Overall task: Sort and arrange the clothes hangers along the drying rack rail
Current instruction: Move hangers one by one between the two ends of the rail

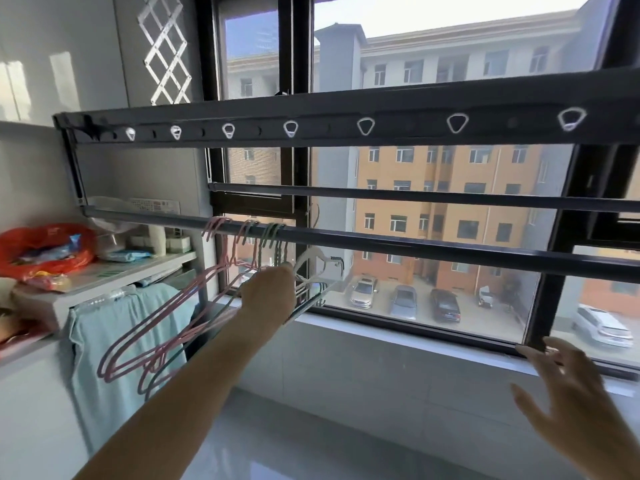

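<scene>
Down at the lower rail point(450, 249), left hand point(268, 294) looks wrapped around the bunched pink and green hangers point(166, 327), probably to slide them apart, while right hand point(568, 386) hovers open, holding nothing.

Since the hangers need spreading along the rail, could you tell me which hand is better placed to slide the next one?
Probably the left hand: it is already at the bunched pink and green wire hangers under the dark rail. The right hand hangs open, low, well away.
</scene>
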Action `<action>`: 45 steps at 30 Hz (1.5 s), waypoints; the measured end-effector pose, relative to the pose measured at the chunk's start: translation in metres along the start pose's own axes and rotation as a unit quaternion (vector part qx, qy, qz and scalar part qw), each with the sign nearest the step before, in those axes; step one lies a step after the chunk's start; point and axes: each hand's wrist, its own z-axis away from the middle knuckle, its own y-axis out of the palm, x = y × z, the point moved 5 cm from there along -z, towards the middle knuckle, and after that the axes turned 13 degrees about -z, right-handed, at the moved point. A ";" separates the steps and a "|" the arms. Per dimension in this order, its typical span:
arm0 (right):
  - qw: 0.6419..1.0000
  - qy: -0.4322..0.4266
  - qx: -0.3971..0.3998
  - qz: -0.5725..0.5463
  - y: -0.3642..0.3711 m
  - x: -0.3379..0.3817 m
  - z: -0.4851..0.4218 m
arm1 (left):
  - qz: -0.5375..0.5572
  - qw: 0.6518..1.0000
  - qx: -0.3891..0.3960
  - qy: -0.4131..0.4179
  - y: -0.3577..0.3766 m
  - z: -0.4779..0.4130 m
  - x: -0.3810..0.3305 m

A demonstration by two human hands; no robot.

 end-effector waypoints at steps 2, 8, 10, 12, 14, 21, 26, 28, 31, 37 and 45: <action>1.000 0.013 -0.008 -0.013 -0.007 -0.002 0.004 | -0.014 1.000 -0.005 0.019 0.000 -0.015 -0.014; 0.999 0.043 -0.010 -0.022 -0.023 -0.010 0.023 | 0.069 0.986 0.123 0.094 0.044 -0.010 -0.067; 0.997 0.069 0.011 -0.032 -0.024 -0.015 0.029 | 0.111 0.968 0.172 0.147 0.063 0.009 -0.086; 0.993 0.097 0.035 -0.049 -0.025 -0.017 0.033 | 0.162 0.948 0.190 0.198 0.074 0.028 -0.103; 0.990 0.108 0.059 -0.064 -0.024 -0.016 0.036 | 0.197 0.934 0.181 0.237 0.074 0.042 -0.117; 0.983 0.060 0.150 -0.084 -0.028 0.011 0.037 | 0.378 0.853 0.135 0.334 0.028 0.053 -0.154; 0.993 0.079 0.077 -0.051 -0.065 0.003 0.041 | 0.436 0.825 0.063 0.353 0.003 0.056 -0.171; 0.995 0.095 0.027 -0.017 -0.086 -0.009 0.041 | 0.454 0.823 0.025 0.342 -0.002 0.055 -0.178; 0.989 0.141 -0.031 -0.019 -0.117 -0.034 0.039 | 0.456 0.824 0.001 0.335 -0.009 0.054 -0.188; 0.968 0.206 -0.136 0.047 -0.169 -0.086 0.033 | 0.466 0.815 -0.002 0.344 -0.022 0.053 -0.206; 0.937 0.303 -0.118 0.129 -0.172 -0.128 0.020 | 0.458 0.831 0.009 0.316 -0.027 0.043 -0.199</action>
